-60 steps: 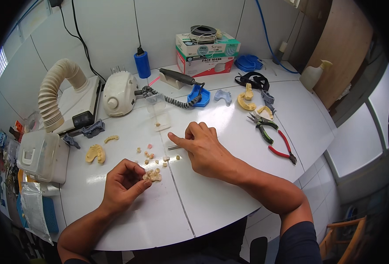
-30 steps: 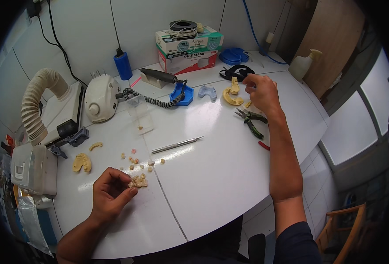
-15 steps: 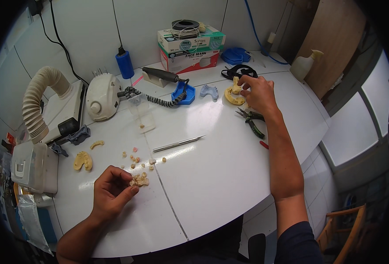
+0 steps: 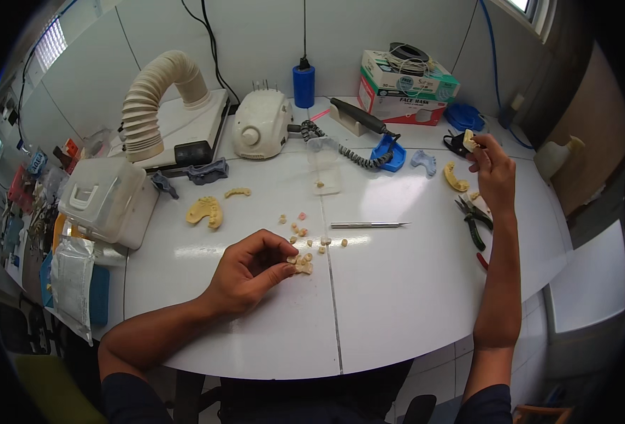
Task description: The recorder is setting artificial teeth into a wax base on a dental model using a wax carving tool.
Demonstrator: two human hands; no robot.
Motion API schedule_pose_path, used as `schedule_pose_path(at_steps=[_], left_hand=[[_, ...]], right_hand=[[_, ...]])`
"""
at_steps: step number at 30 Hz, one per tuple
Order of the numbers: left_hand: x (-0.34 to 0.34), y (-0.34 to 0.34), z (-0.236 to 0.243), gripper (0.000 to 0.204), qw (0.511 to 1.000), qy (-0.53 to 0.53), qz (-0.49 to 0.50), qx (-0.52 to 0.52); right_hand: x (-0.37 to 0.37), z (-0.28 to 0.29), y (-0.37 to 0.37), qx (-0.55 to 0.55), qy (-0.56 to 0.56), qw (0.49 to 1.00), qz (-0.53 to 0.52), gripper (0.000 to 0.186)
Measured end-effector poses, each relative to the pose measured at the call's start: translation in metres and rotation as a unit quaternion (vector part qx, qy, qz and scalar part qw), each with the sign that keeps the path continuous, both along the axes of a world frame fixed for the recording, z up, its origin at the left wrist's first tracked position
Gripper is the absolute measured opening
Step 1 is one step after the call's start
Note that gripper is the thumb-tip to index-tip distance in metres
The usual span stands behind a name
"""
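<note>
My left hand (image 4: 245, 274) is closed by thumb and forefinger on a small cream dental model piece (image 4: 303, 267) with several tooth-shaped bits on it, low over the table. Several loose tooth crowns (image 4: 304, 232) lie just beyond it. At the far right, my right hand (image 4: 494, 173) pinches a yellowish plaster cast piece (image 4: 470, 140), raised above the tabletop. Below that hand lie a curved yellow dental cast (image 4: 455, 177) and black-and-green pliers (image 4: 475, 227) with open jaws. A silver craft knife (image 4: 369, 225) rests between my hands.
A white control box (image 4: 261, 127), a corded handpiece (image 4: 358, 115) on its stand and a ribbed hose (image 4: 143, 106) stand at the back. A yellow cast (image 4: 205, 212) and a white case (image 4: 104, 198) are on the left. Mask boxes (image 4: 408, 85) stand at the back right.
The whole view has turned left. My right hand has lifted the plaster piece off from beside the curved cast. My left hand keeps its hold on the small model piece.
</note>
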State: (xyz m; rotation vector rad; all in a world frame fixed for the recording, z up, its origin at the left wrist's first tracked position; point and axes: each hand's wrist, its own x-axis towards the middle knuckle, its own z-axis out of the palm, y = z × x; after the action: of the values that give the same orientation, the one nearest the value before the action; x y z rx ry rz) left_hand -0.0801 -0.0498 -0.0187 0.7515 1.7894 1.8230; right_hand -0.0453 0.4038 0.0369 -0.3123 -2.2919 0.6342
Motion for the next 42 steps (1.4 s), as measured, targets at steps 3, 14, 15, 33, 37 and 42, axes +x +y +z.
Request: schedule_pose_path(at_steps=[3,14,15,33,37,42], left_hand=[[0.001,-0.002,-0.001,0.021,1.0,-0.001,-0.008,0.021],[-0.003,-0.005,-0.011,0.021,0.988,0.123,-0.043,0.08],[-0.004,-0.004,-0.011,0.021,0.987,0.126,-0.054,0.08],[0.003,0.0,0.006,0.023,0.972,-0.168,-0.15,0.059],[0.012,-0.001,-0.004,0.023,0.977,-0.137,-0.142,0.085],[0.017,0.005,-0.008,0.022,0.978,-0.12,-0.108,0.128]], right_hand=[[0.004,0.011,-0.061,-0.161,0.013,0.971,0.174,0.017],[0.028,-0.006,-0.168,0.011,-0.146,0.807,0.572,0.043],[0.029,-0.006,-0.17,0.009,-0.146,0.801,0.581,0.045],[0.034,-0.011,-0.173,0.083,-0.117,0.787,0.6,0.05],[0.036,0.001,-0.174,-0.026,-0.176,0.779,0.601,0.039],[0.043,-0.002,-0.201,-0.042,-0.063,0.851,0.52,0.031]])
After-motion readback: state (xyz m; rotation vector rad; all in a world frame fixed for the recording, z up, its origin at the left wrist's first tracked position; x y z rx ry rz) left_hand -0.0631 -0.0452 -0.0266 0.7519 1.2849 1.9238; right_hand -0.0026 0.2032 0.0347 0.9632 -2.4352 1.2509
